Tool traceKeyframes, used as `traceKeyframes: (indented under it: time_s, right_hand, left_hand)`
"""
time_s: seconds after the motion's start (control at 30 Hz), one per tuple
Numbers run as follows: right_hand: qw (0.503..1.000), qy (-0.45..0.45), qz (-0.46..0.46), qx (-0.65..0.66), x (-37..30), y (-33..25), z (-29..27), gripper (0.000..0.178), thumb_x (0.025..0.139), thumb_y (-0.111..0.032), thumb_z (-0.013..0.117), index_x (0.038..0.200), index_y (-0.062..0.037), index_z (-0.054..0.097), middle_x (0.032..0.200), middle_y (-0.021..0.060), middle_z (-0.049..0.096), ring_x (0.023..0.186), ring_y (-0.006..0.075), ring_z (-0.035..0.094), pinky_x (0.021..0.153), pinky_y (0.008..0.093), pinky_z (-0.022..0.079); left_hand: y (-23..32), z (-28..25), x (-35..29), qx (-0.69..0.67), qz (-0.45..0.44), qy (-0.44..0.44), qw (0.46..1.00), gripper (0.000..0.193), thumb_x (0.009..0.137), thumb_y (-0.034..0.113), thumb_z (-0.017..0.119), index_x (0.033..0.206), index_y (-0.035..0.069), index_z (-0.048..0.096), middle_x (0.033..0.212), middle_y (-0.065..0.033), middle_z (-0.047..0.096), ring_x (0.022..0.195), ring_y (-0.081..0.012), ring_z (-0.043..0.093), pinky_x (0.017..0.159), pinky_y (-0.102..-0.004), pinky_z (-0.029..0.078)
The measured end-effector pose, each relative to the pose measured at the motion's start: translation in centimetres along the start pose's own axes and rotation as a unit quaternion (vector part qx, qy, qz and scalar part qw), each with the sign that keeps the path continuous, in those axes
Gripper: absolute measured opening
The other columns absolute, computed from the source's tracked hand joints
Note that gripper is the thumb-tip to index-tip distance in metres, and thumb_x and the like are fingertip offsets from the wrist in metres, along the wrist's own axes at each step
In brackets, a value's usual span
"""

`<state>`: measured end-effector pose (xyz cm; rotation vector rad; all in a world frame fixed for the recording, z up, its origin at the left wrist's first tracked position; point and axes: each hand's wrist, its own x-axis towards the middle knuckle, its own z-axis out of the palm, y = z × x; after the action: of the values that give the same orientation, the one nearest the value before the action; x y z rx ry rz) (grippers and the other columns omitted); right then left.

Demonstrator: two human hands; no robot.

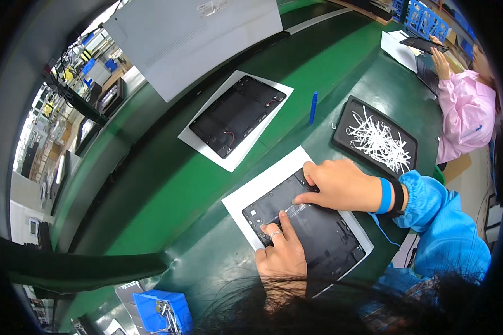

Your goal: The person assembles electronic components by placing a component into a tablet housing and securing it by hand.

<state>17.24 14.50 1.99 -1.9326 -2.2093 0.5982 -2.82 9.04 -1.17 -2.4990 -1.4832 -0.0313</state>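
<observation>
A black flat tablet housing lies on a white sheet in front of me, its inner side up. My left hand rests on its left part, with the index finger stretched onto the surface and another finger bent toward the left edge. My right hand comes in from the right; thumb and index finger are apart, the thumb on the housing and the index finger at its upper edge. The other right fingers are hidden. A blue band and a black band circle my right wrist.
A black tray of white strips stands beyond my right hand. Farther left lies a second black housing on white sheets, near a blue pen. A blue bin holds metal parts. A co-worker in pink handles a dark panel.
</observation>
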Motion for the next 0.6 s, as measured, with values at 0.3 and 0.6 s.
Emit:
traceKeyframes:
  time_s: [0.3,0.6]
  right_hand:
    - [0.994,-0.002,0.008,0.111,0.2,1.5,0.4,0.037,0.094,-0.035,0.073,0.101,-0.0034,0.056,0.087,0.0214,0.069,0.084,0.0436,0.067,0.073,0.0515,0.051]
    - [0.996,-0.025,0.039,-0.076,-9.3,0.8,-1.2,0.051,0.094,-0.049,0.069,0.089,0.0019,0.063,0.073,0.0228,0.068,0.071,0.0435,0.069,0.065,0.0506,0.054]
  left_hand:
    - [-0.5,0.0,0.7,0.012,-0.004,0.031,0.999,0.044,0.091,0.015,0.06,0.133,0.007,0.067,0.116,-0.0145,0.063,0.055,-0.0151,0.064,0.06,-0.0291,0.054]
    - [-7.2,-3.0,6.0,-0.222,-0.113,-0.104,0.963,0.031,0.097,0.028,0.06,0.111,0.004,0.073,0.103,-0.0218,0.074,0.091,-0.0427,0.072,0.083,-0.0514,0.057]
